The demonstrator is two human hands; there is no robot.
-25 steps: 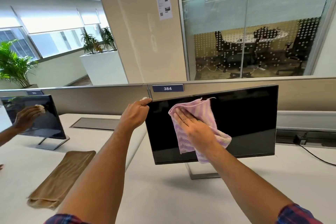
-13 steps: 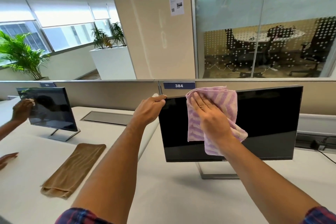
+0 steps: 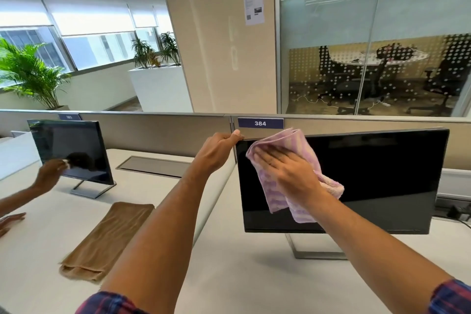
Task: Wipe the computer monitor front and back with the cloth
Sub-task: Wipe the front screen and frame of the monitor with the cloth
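The right hand [image 3: 288, 173] is laid flat, fingers spread, on a pink striped cloth [image 3: 285, 194], which is pressed against the upper left part of the monitor [image 3: 377, 181] screen, right of centre in the frame. The cloth is bunched; its top edge rises slightly above the monitor's top rim and its loose folds hang down below the wrist over the dark screen. The left hand [image 3: 216, 153] is closed around the monitor's upper left corner, with the thumb over the top edge and the fingers behind, out of sight. Both forearms are bare and reach up from the bottom of the frame, where plaid sleeves are seen.

The monitor is switched off, stands upright on a thin metal stand [image 3: 316, 250] and rests on the white counter [image 3: 229, 275]. Just behind it runs a beige partition bearing a blue label marked 384 [image 3: 260, 123].

In the lower left of the frame a tan cloth [image 3: 107, 239] lies folded lengthwise on the counter. Farther left, a second monitor [image 3: 74, 150] is touched by another person's hand [image 3: 49, 173], which holds something small and white against the screen; that person's other hand [image 3: 10, 222] is laid on the counter at the left edge.
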